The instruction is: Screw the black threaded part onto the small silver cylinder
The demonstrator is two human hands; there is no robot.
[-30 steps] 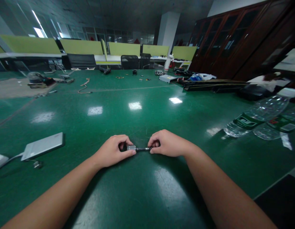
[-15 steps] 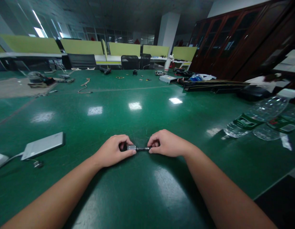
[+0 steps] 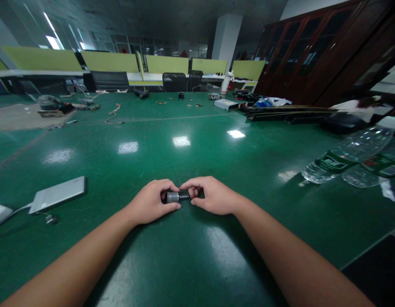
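A small grey cylinder [image 3: 172,197] with a short dark end pointing right is at the middle of the table near me. My left hand [image 3: 152,202] curves around the cylinder, thumb on the near side and index finger on the far side. My right hand [image 3: 215,195] is just to the right, beside the dark end. Its index finger reaches left toward my left fingertips, the thumb is apart from it, and the other fingers are curled. Whether those curled fingers touch the dark end I cannot make out.
On the green table [image 3: 146,157], a silver slab-shaped device [image 3: 58,194] with a white cable lies left. Two clear plastic bottles with green labels, one nearer [image 3: 335,160], are at the right. Dark long strips [image 3: 280,113] and a grey box [image 3: 225,104] lie farther back.
My right hand has moved left, closer to my left hand, and its thumb and index finger have spread. Much less of the dark rod shows beside the grey cylinder, which sits slightly farther left.
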